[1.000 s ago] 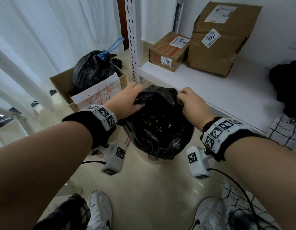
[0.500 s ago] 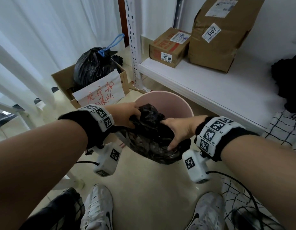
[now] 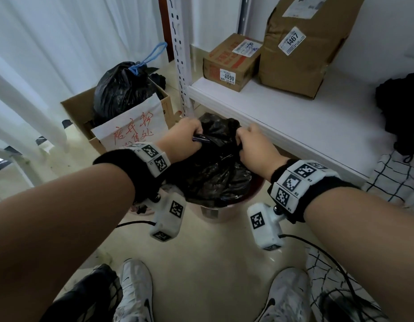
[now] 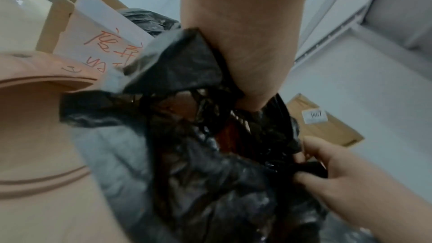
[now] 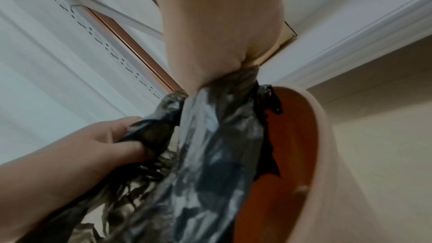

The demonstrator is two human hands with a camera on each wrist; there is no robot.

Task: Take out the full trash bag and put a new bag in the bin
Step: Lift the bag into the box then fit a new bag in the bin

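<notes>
Black, thin plastic is bunched in both my fists: the full trash bag (image 3: pixel 213 168) sits in the pink bin (image 3: pixel 221 211) on the floor beside the white shelf (image 3: pixel 294 117), its top gathered upward between my hands. To do this step well, I judge I should draw the two gathered sides together into one neck before lifting, keep the pull straight up so the film does not drag on the rim, and go gently, because the plastic looks stretched and stringy where it is pulled. My left hand (image 3: pixel 181 141) has its fingers curled tight round a twisted edge of the bag on its side. My right hand (image 3: pixel 254 147) is closed the same way on the opposite edge, thumb and fingers pinching a wad of film. Neither hand is open at all. Behind, another tied black bag (image 3: pixel 122 89) sits in a cardboard box (image 3: pixel 78 108); a new bag I cannot see anywhere.
</notes>
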